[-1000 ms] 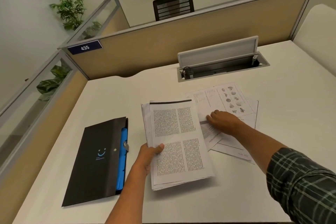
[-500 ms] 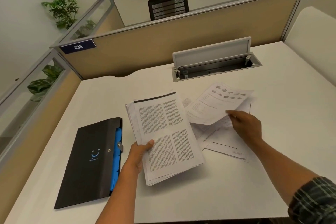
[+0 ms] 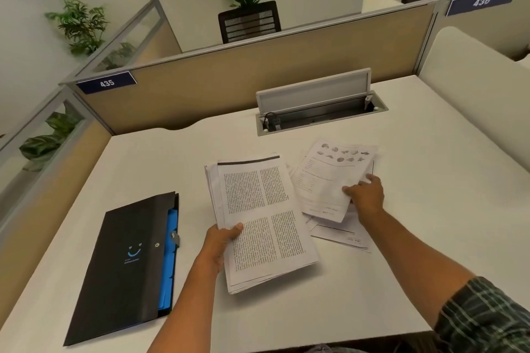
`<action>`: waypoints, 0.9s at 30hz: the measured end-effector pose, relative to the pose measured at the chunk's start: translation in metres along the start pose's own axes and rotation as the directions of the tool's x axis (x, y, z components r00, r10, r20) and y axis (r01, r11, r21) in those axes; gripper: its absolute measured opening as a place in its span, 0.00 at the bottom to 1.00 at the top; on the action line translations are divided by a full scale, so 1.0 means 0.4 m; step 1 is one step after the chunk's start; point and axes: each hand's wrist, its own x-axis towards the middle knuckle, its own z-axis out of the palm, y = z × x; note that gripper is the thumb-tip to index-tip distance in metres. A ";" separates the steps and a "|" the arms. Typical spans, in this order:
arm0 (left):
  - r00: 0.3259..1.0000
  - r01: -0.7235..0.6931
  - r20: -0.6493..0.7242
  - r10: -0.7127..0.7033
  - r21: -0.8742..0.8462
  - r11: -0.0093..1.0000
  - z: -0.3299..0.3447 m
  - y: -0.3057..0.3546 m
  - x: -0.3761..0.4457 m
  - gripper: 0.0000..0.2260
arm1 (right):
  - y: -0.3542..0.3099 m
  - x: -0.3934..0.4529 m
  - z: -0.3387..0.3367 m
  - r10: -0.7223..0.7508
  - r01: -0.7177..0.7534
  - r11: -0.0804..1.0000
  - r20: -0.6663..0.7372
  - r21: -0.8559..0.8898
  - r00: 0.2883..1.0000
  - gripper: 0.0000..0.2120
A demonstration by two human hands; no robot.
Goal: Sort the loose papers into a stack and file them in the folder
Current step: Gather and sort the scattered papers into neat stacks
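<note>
— Where do we have the papers?

— Our left hand [image 3: 219,241] grips the stack [image 3: 259,221] at its left edge, thumb on top, above the desk [image 3: 401,281]. Our right hand [image 3: 365,195] pinches a loose sheet [image 3: 329,178] over the remaining papers [image 3: 341,233].

— And the folder [image 3: 126,266]?

— Flat on the desk, left of the stack, closed, blue dividers showing

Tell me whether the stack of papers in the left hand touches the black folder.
Apart. The head view shows a strip of bare white desk between the stack of papers, gripped by the left hand, and the black folder.
</note>
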 end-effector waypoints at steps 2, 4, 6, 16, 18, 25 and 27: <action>1.000 0.008 -0.005 -0.008 0.009 1.000 0.004 0.001 0.000 0.17 | -0.006 -0.002 -0.001 -0.017 0.017 0.994 0.002 -0.105 1.000 0.21; 1.000 0.019 -0.007 -0.019 0.011 1.000 0.005 0.001 -0.002 0.16 | -0.013 -0.009 -0.017 -0.060 0.059 0.987 0.000 -0.148 0.998 0.16; 1.000 0.015 -0.014 -0.015 0.015 1.000 0.007 0.001 -0.004 0.16 | -0.035 -0.021 -0.038 -0.107 0.103 0.991 -0.043 -0.080 0.993 0.15; 1.000 -0.014 -0.018 0.014 0.042 0.999 0.051 -0.003 -0.010 0.17 | -0.211 -0.097 -0.046 -0.430 0.275 0.840 0.264 0.469 0.864 0.12; 1.000 -0.023 0.002 0.023 0.041 0.999 0.067 0.002 -0.019 0.16 | -0.215 -0.116 -0.032 -0.445 0.238 0.842 0.375 0.484 0.813 0.12; 0.991 -0.090 0.101 0.089 0.005 0.996 0.107 0.030 -0.043 0.17 | -0.148 -0.164 -0.003 -0.159 0.145 0.987 0.461 0.066 0.873 0.12; 0.988 -0.113 0.101 0.112 0.000 0.994 0.113 0.040 -0.050 0.17 | -0.123 -0.175 -0.002 -0.128 0.157 0.987 0.429 -0.031 0.894 0.09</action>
